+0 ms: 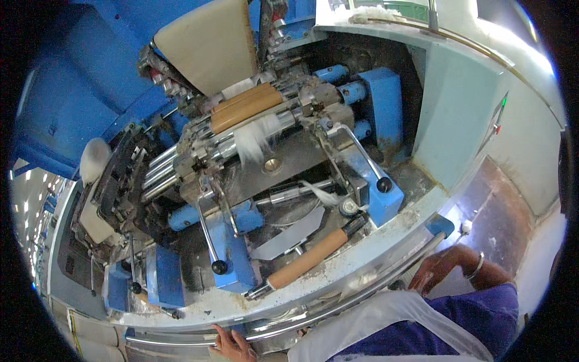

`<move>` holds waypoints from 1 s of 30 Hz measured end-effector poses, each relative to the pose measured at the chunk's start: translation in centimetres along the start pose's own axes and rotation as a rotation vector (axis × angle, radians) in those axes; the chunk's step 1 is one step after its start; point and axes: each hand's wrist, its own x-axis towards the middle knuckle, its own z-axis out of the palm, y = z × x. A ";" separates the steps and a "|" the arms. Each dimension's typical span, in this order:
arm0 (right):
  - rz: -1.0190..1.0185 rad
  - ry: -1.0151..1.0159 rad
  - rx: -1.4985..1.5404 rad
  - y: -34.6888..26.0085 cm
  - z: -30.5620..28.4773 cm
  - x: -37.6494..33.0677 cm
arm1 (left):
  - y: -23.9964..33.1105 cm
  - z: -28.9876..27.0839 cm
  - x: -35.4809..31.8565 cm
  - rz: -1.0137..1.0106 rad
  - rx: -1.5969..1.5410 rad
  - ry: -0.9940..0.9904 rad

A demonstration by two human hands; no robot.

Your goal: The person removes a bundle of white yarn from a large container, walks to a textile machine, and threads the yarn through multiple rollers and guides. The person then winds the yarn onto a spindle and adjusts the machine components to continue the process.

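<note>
At the bottom edge my left hand (pixel 233 346) sits over the curved metal rail (pixel 295 332), with its fingers stretched out and apart. Nothing shows in it. My right hand (pixel 435 268), with a band at the wrist, is bent downward near the rail's right end, beside my white apron. Its fingertips are partly hidden, so what it holds or touches is unclear. Just beyond the rail, a brown-covered roller (pixel 309 258) lies slanted on the machine's front ledge. Behind it is a grey flat plate (pixel 289 234).
Ahead is an open machine with metal rollers (pixel 226 146), a brown roller cover (pixel 246 107) and a white fibre tuft (pixel 256 140). Two levers with black knobs (pixel 384 184) project toward me from blue blocks (pixel 234 259). A beige raised cover (pixel 208 42) stands behind.
</note>
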 end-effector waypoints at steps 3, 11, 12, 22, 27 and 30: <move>-0.175 0.130 0.008 -5.5 -3.7 -3.7 | -0.9 0.2 0.0 0.048 0.060 0.029; -0.527 0.775 -0.359 -19.3 -11.0 -4.2 | -4.2 2.3 0.6 0.068 0.088 0.005; -0.577 0.838 -0.435 -20.7 -12.1 -4.1 | -4.8 2.7 0.7 0.103 0.118 0.033; -0.779 1.376 -1.027 -31.6 -25.7 -1.1 | -6.6 3.3 0.9 0.369 0.493 0.176; -0.548 1.279 -1.163 -33.7 -32.2 2.6 | -6.4 3.7 -0.3 0.211 0.238 0.012; -0.449 1.252 -1.256 -34.1 -34.8 4.3 | -7.1 3.8 -0.5 0.169 0.140 -0.074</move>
